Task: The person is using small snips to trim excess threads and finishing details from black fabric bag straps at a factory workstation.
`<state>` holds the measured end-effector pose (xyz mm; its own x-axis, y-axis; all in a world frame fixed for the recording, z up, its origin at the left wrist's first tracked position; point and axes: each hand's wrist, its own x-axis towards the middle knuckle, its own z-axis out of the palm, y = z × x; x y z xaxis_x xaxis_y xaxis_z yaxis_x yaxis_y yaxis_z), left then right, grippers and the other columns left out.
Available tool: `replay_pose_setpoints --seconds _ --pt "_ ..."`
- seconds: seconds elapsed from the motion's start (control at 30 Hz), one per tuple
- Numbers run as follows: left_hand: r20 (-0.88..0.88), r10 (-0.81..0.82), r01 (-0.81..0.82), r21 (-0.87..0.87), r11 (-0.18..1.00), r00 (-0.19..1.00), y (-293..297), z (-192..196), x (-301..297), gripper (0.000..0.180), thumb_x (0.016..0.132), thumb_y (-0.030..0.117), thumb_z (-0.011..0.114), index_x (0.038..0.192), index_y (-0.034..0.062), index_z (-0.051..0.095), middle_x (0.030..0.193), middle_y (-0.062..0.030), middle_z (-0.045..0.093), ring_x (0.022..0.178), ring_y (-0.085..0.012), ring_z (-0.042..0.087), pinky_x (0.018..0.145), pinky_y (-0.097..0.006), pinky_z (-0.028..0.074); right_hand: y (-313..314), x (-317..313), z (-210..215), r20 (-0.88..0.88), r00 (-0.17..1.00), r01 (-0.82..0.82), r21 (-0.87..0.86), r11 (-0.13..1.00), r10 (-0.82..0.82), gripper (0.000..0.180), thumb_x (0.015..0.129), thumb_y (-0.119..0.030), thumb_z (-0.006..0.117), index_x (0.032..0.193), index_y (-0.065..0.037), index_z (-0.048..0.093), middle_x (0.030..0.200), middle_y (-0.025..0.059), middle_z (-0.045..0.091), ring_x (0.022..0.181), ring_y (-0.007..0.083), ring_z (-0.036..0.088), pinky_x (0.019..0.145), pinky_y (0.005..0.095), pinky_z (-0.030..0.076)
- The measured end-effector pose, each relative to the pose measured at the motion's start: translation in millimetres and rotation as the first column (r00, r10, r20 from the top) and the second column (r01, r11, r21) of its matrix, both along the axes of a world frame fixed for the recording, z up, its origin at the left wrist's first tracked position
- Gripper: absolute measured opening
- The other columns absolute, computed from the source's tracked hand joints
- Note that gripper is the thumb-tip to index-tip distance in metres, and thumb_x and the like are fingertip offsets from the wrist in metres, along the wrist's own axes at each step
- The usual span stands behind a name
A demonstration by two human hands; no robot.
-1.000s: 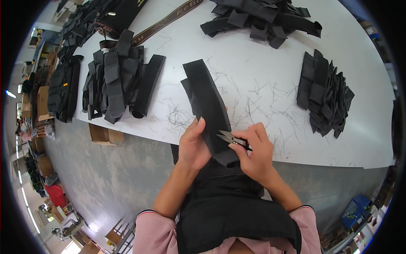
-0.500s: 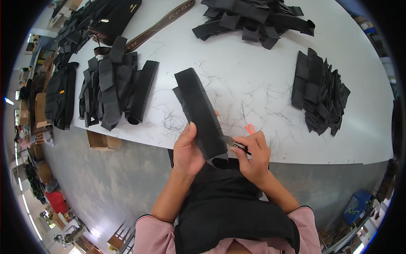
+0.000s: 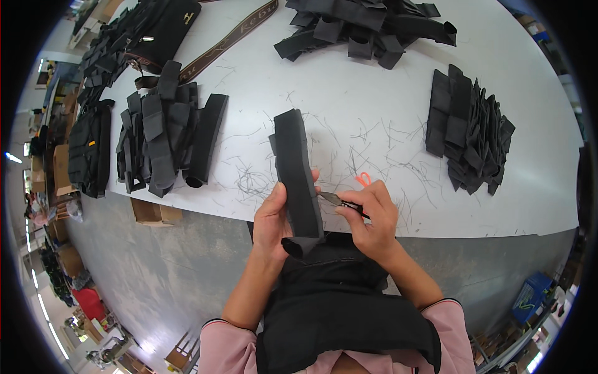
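A long black fabric strip (image 3: 295,168), folded into a flat tube with an open lower end, is gripped by my left hand (image 3: 271,215). The thumb lies along its left edge and fingertips show at its right edge. My right hand (image 3: 375,221) is closed on small thread snips (image 3: 350,204) with dark handles and metal blades. An orange-red loop (image 3: 363,179) sticks up behind that hand. The blade tips are right beside the strip's right edge, by my left fingertips; whether they touch a thread is too small to tell.
Cut threads (image 3: 249,179) litter the white table (image 3: 249,118). Piles of black fabric pieces lie at the left (image 3: 161,134), far middle (image 3: 367,28) and right (image 3: 468,131). A black bag (image 3: 163,34) with a brown strap (image 3: 230,40) lies far left. An open cardboard box (image 3: 154,212) stands below the table edge.
The strip has turned more upright, and its lower end has swung left. The snips have shifted slightly up and left, their blades now apart from the strip's face.
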<state>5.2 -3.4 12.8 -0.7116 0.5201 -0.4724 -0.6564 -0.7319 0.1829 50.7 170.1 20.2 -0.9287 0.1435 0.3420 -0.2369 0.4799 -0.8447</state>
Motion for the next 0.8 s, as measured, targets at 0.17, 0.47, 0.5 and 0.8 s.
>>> replay_pose_setpoints --seconds 0.17,0.47,0.5,0.8 --pt "-0.068 -0.029 0.02 -0.119 0.993 0.997 4 -1 1 0.041 0.095 0.027 0.046 0.126 -0.0003 0.043 0.126 -0.0149 0.052 0.1 -0.0215 0.059 0.083 -0.035 0.053 -3 10 5 0.087 0.996 0.004 -0.071 0.997 0.002 0.026 0.067 0.002 0.072 0.091 -0.004 0.064 0.072 0.0076 0.048 0.056 0.0178 0.048 0.059 0.0294 0.044" --pt "0.043 -0.072 0.075 -0.09 0.993 0.997 -2 -13 3 0.037 0.093 0.022 0.047 0.12 -0.003 0.049 0.087 -0.0063 0.052 0.069 -0.0138 0.05 0.055 -0.024 0.043 -8 11 -4 0.302 0.95 0.019 -0.306 0.952 0.078 0.023 0.07 0.001 0.07 0.091 -0.004 0.062 0.077 0.0071 0.051 0.06 0.0203 0.049 0.095 0.0397 0.039" --pt "0.109 -0.055 0.052 0.022 0.998 0.992 0 -15 5 0.036 0.093 0.021 0.046 0.119 -0.0035 0.05 0.08 -0.0046 0.048 0.066 -0.0127 0.046 0.05 -0.023 0.039 -10 11 -3 0.301 0.95 0.012 -0.314 0.949 0.088 0.023 0.07 0.001 0.07 0.091 -0.004 0.062 0.077 0.0071 0.051 0.06 0.0203 0.049 0.095 0.0397 0.039" --pt "0.315 -0.132 0.153 -0.042 0.987 0.94 15 6 4 0.045 0.095 0.024 0.032 0.125 -0.0073 0.045 0.08 -0.0049 0.05 0.05 -0.0106 0.046 0.04 -0.02 0.04 -19 10 2 0.118 0.986 -0.097 -0.166 0.981 0.117 0.024 0.071 -0.001 0.071 0.092 -0.003 0.061 0.079 0.0082 0.054 0.07 0.0225 0.058 0.084 0.0376 0.043"
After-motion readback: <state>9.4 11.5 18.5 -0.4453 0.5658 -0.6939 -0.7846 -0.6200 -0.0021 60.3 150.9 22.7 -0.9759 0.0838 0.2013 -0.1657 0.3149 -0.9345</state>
